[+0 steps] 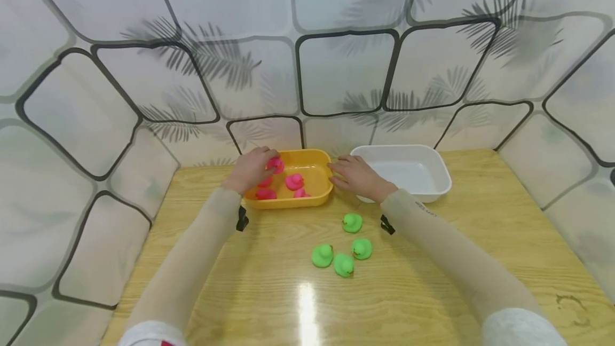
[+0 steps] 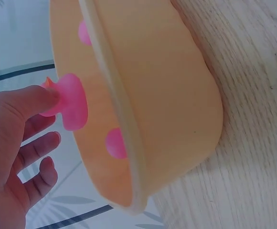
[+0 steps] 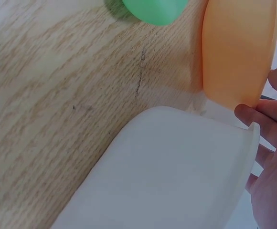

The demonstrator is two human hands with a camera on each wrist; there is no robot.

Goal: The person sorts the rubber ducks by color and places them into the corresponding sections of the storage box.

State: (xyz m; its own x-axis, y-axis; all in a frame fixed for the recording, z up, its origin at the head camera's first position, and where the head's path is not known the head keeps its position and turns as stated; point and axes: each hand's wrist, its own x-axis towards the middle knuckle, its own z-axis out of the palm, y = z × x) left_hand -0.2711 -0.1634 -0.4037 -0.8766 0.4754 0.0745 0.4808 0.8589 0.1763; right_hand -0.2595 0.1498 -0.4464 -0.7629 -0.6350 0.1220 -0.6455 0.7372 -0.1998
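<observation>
My left hand pinches a pink rubber duck between thumb and fingers, held at the rim level of the yellow-orange tub. Inside that tub lie several more pink ducks, one of them a pink duck near the middle. My right hand is between the two tubs, its fingertips at the right end of the orange tub's rim. In the right wrist view, the relaxed fingers rest against that corner, with the hand over the white tub's edge.
The white tub stands to the right of the orange one. Several green rubber ducks, including a green duck, sit on the wooden table in front of the tubs. A patterned wall rises behind the tubs.
</observation>
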